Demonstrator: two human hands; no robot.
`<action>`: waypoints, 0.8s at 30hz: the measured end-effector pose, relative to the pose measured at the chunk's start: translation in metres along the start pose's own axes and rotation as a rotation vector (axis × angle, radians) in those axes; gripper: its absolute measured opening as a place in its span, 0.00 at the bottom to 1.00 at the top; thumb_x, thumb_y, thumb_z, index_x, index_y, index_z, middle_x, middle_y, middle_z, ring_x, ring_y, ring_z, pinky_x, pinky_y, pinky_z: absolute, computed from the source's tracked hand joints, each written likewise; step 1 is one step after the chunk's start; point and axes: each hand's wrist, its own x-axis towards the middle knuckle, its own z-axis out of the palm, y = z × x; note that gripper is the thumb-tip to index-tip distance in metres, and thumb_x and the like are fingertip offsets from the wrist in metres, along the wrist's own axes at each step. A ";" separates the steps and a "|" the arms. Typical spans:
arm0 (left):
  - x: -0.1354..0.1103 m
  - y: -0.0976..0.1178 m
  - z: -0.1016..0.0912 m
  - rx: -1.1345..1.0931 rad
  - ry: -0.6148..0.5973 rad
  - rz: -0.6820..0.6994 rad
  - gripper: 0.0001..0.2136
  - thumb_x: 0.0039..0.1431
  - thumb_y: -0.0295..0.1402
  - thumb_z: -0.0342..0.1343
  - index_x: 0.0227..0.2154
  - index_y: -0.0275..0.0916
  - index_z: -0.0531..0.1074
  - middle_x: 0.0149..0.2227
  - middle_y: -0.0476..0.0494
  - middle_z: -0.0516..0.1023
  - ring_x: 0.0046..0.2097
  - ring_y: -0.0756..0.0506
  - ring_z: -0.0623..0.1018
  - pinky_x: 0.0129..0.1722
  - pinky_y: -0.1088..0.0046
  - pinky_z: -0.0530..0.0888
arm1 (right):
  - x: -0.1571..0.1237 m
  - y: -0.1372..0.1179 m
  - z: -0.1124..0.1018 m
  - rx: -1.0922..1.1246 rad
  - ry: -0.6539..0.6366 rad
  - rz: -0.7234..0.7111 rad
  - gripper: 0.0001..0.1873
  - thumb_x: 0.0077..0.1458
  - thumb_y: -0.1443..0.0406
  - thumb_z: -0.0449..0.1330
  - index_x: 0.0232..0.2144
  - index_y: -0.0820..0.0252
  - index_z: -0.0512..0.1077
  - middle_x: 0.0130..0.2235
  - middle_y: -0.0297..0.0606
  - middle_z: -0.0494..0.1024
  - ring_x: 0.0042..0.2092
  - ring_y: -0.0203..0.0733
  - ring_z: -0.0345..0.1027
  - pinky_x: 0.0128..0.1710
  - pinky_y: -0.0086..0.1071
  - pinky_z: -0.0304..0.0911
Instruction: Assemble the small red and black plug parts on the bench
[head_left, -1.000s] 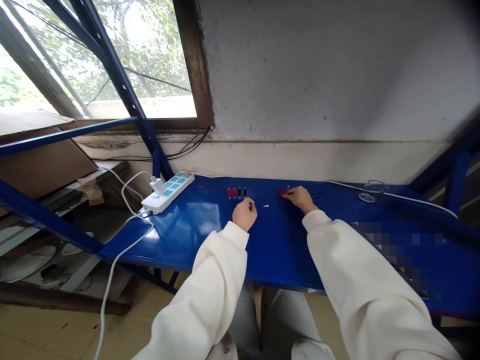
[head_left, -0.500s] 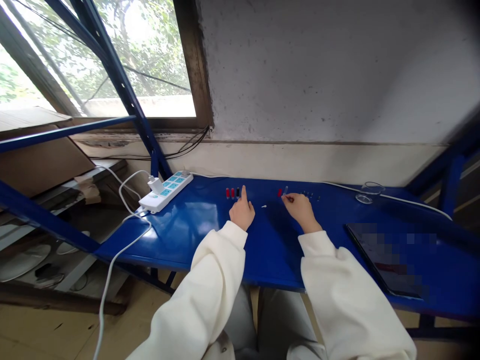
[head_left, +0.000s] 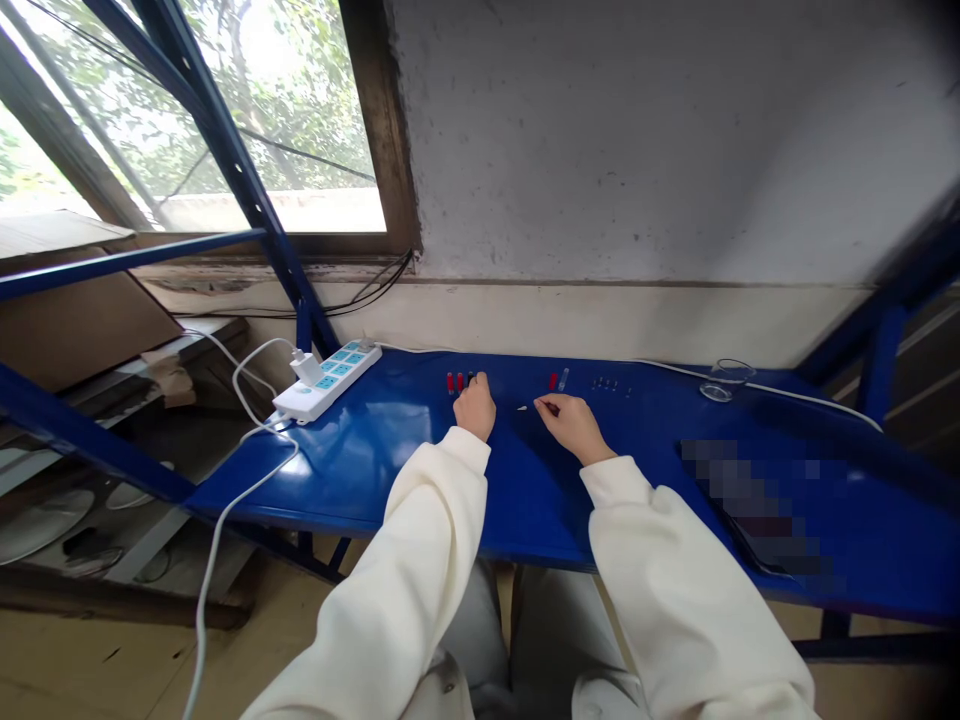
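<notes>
My left hand point(head_left: 475, 405) is closed, its fingers bent down at the table beside a small black piece point(head_left: 471, 378). Its fingertips are partly hidden, so whether they grip anything cannot be seen. Two small red tubes point(head_left: 455, 383) stand just left of it. My right hand point(head_left: 568, 425) is pinched shut low over the table; a dark reddish spot shows among its fingers, too small to name. A tiny white piece point(head_left: 522, 407) lies left of those fingertips. Behind the right hand are another red tube point(head_left: 553, 381) and a clear tube point(head_left: 563, 379).
Several tiny clear pieces point(head_left: 606, 384) lie right of the clear tube. A round clear dish point(head_left: 716, 392) is farther right, and a blurred dark flat device point(head_left: 739, 510) is at the front right. A white power strip point(head_left: 330, 383) with cables sits at the left on the blue table point(head_left: 360, 480).
My left index finger, stretched out before, is now bent down by the black piece. My right hand has moved left and nearer to me, away from the clear tube toward the white piece.
</notes>
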 end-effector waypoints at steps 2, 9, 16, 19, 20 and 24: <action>0.001 -0.003 0.002 -0.127 0.015 -0.007 0.12 0.58 0.28 0.41 0.43 0.39 0.65 0.37 0.36 0.74 0.36 0.42 0.75 0.33 0.70 0.67 | 0.000 0.001 0.001 0.012 0.004 -0.001 0.15 0.53 0.59 0.49 0.28 0.57 0.74 0.26 0.38 0.75 0.27 0.40 0.67 0.28 0.30 0.58; -0.001 0.001 0.001 -0.925 -0.088 -0.160 0.06 0.57 0.28 0.44 0.36 0.36 0.63 0.28 0.45 0.74 0.20 0.54 0.69 0.24 0.77 0.66 | 0.000 -0.002 0.004 0.096 0.072 0.068 0.14 0.54 0.57 0.48 0.31 0.58 0.69 0.29 0.39 0.74 0.29 0.40 0.66 0.27 0.30 0.57; -0.012 0.011 -0.008 -1.300 -0.385 -0.110 0.09 0.53 0.32 0.51 0.36 0.36 0.63 0.29 0.46 0.74 0.18 0.56 0.69 0.16 0.82 0.57 | -0.003 -0.010 0.006 0.260 0.028 0.095 0.20 0.57 0.51 0.40 0.26 0.57 0.62 0.23 0.34 0.70 0.25 0.37 0.63 0.28 0.29 0.55; -0.013 0.010 -0.007 -1.322 -0.442 -0.082 0.10 0.52 0.34 0.53 0.37 0.36 0.63 0.29 0.46 0.74 0.18 0.56 0.69 0.14 0.82 0.56 | -0.004 -0.012 0.006 0.301 0.062 0.090 0.23 0.57 0.50 0.39 0.21 0.57 0.60 0.21 0.33 0.68 0.24 0.36 0.61 0.27 0.29 0.54; -0.013 0.010 -0.007 -1.322 -0.454 -0.074 0.10 0.52 0.34 0.53 0.37 0.36 0.63 0.29 0.46 0.74 0.18 0.56 0.69 0.14 0.82 0.55 | -0.004 -0.012 0.006 0.312 0.077 0.093 0.23 0.57 0.50 0.39 0.21 0.57 0.60 0.21 0.33 0.67 0.23 0.35 0.60 0.27 0.29 0.54; -0.013 0.008 -0.003 -1.312 -0.478 -0.050 0.11 0.53 0.35 0.53 0.37 0.36 0.63 0.29 0.45 0.74 0.18 0.55 0.70 0.13 0.82 0.53 | -0.003 -0.011 0.007 0.358 0.091 0.111 0.23 0.56 0.50 0.42 0.19 0.57 0.60 0.20 0.32 0.66 0.23 0.34 0.58 0.27 0.29 0.53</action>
